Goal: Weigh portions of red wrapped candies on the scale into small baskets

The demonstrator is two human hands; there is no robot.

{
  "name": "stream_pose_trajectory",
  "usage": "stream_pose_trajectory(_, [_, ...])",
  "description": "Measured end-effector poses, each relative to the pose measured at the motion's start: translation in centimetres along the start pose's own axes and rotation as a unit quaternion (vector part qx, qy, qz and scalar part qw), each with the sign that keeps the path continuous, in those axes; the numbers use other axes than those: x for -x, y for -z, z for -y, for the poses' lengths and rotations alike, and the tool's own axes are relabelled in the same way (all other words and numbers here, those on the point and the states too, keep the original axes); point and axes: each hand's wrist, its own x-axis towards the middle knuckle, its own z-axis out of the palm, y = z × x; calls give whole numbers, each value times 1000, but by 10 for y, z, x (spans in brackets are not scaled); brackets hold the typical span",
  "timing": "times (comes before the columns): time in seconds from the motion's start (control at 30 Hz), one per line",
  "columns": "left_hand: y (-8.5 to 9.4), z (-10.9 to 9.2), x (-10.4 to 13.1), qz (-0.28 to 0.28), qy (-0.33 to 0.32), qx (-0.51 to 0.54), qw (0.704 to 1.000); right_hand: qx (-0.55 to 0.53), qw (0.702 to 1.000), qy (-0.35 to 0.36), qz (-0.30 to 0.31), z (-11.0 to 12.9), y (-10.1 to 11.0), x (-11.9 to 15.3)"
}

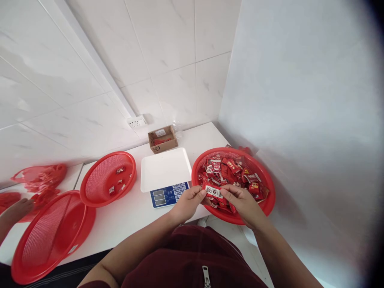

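Between my two hands is a small red packet (213, 191) with a white label and dark characters. My left hand (192, 200) pinches its left end between thumb and fingers. On the other end, my right hand (240, 200) has a similar pinch. Both hands hover over the near side of a round red plastic basket (270, 188). Inside the basket lies a heap of small red wrapped packets (231, 166), partly hidden by my hands.
A scale with a white tray (165, 170) and blue keypad stands left of the basket. Behind it is a small cardboard box (164, 146). Further left are a red basket (132, 168) with several packets, another red basket (75, 224), red plastic bags (45, 176) and another person's hand (19, 210).
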Motion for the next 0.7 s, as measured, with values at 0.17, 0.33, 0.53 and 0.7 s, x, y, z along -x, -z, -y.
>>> stream_pose_trajectory(0.17, [4,3,2,3,-5,-17,1000,-1,1000,8,6,-2,-3,1])
stream_pose_trajectory(0.33, [8,4,5,3,-7,-25,1000,8,1000,9,9,-1,-6,0])
stream_pose_trajectory(0.53, [10,2,7,-5,-4,-24,1000,-2,1000,1,21,-2,-9,-4])
stream_pose_trajectory(0.7, [12,0,8,-7,2,-26,1000,-19,1000,-6,22,-5,-9,-6])
